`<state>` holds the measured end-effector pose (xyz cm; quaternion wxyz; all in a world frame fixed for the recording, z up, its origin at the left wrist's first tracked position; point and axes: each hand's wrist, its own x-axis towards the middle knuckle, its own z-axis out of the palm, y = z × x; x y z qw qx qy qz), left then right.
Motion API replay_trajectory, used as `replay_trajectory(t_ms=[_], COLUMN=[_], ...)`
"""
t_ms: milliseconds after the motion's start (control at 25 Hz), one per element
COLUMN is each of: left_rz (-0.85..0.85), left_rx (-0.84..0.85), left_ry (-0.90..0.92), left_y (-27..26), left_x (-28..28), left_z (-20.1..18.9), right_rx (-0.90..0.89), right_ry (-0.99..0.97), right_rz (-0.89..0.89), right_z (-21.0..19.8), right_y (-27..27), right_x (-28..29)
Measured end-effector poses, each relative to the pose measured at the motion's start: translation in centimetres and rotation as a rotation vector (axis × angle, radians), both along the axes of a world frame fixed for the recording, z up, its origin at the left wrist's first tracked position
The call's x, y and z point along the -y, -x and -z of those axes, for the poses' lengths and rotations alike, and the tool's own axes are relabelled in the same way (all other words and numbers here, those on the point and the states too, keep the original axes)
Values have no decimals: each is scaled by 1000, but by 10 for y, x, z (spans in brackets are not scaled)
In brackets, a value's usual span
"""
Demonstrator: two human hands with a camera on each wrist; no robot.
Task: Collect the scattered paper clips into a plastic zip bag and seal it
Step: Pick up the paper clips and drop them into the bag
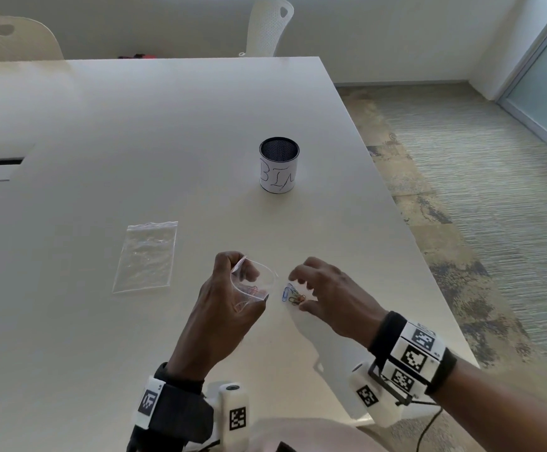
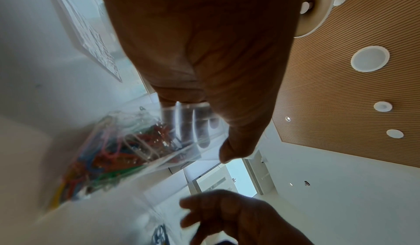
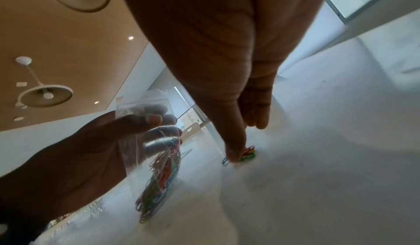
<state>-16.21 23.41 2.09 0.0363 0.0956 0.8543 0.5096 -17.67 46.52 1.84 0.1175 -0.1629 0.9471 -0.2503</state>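
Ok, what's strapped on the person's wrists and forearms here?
Both arms are bare, with no sleeves. The left hand has a black wrist wrap carrying white blocks printed with black square markers. The right hand has a black band with a white block of similar square markers, a white cylindrical camera unit beneath it, and a thin black cable trailing away.

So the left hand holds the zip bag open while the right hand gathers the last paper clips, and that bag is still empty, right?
Not quite: the zip bag in the left hand is not empty. The left wrist view shows coloured paper clips already inside it. The rest stands: the right hand is at the last paper clips on the table.
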Motion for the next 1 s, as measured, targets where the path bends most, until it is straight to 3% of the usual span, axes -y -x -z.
replay_trajectory(t_ms=[200, 400, 880, 1000], left_rz=[-14, -9, 21, 26], left_rx=[3, -1, -14, -21], left_ry=[-9, 2, -1, -7], left_y=[-1, 0, 4, 4], left_x=[0, 2, -2, -3], left_z=[-4, -2, -1, -2], right_rx=[-81, -201, -127, -91], right_ry=[-114, -108, -290, -253], right_rz=[-302, -311, -181, -134], right_z=[7, 18, 7, 6], right_y=[2, -8, 2, 9], right_x=[-4, -17, -2, 1])
